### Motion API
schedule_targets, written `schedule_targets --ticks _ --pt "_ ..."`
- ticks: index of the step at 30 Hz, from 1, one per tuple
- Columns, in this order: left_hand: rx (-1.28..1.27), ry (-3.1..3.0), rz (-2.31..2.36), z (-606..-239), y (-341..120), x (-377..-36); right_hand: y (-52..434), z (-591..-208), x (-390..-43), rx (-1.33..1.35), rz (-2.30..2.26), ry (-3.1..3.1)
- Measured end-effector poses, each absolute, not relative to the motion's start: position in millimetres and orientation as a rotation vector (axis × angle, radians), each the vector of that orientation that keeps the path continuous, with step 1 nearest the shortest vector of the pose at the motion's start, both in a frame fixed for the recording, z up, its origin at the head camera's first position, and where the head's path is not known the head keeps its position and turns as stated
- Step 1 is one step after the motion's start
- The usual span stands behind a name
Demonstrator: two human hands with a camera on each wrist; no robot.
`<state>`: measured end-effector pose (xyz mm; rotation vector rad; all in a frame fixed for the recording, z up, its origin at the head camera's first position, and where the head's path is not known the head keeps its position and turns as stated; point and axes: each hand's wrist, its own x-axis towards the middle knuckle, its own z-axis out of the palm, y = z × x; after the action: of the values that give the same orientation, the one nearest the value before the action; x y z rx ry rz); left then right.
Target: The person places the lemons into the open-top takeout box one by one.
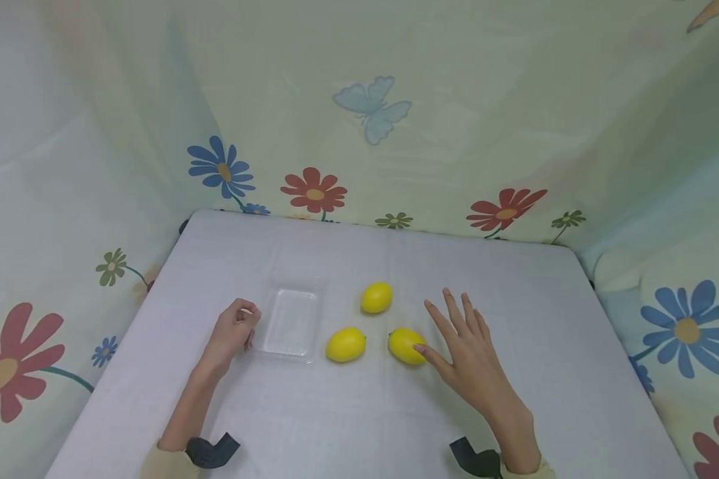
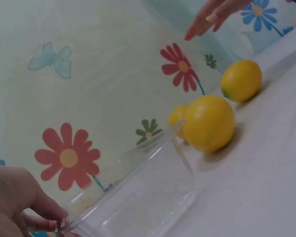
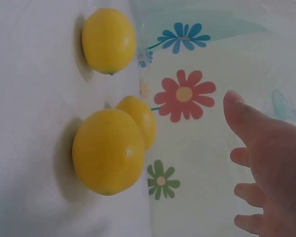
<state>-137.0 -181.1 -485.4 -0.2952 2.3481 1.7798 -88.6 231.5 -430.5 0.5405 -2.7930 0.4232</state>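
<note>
**Two hands, three lemons and a clear tray on the bench**

Nearest the head camera are two forearms, each with a dark strap at the wrist, reaching out over the white-covered bench (image 1: 359,426). On the left side the left hand (image 1: 232,332) sits at the near-left corner of a clear plastic tray (image 1: 290,324), its fingers curled in; the left wrist view shows thumb and fingers pinching the tray's rim, with the tray tilted up at that edge. On the other side the right hand (image 1: 464,349) is spread and relaxed, fingers straight and gripping nothing. Its thumb tip lies against, or just beside, the right lemon (image 1: 405,345); the pictures do not settle whether they touch. In the right wrist view the fingers sit apart from the fruit.

Left of that fruit lies the middle lemon (image 1: 345,344), just right of the tray's near corner and not touching it. A third, the far lemon (image 1: 376,297), sits farther back, between the other two and beside the tray's far-right corner. All three rest on the bench outside the tray, which holds nothing.

Behind and to both sides hangs a pale cloth backdrop (image 1: 455,120) printed with red and blue flowers and a light blue butterfly.
</note>
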Motion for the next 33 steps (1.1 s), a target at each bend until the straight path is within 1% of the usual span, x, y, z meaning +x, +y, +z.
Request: schedule_targets --ticks 12,18,20,24,33 --pt "-0.305 2.329 1.8 -486 -179 -136 236 -443 -93 0.572 0.553 -2.759" --pt "-0.319 2.313 1.819 -489 -179 -134 230 -469 -96 0.497 0.809 -2.937" --pt "-0.326 2.322 1.814 -491 -179 -133 226 -480 -97 0.512 0.846 -2.932" --pt "-0.322 2.326 1.833 -494 -178 -133 221 -490 -96 0.541 0.817 -2.865" --pt "-0.326 2.337 1.853 -492 -178 -135 215 -494 -100 0.558 0.774 -2.826"
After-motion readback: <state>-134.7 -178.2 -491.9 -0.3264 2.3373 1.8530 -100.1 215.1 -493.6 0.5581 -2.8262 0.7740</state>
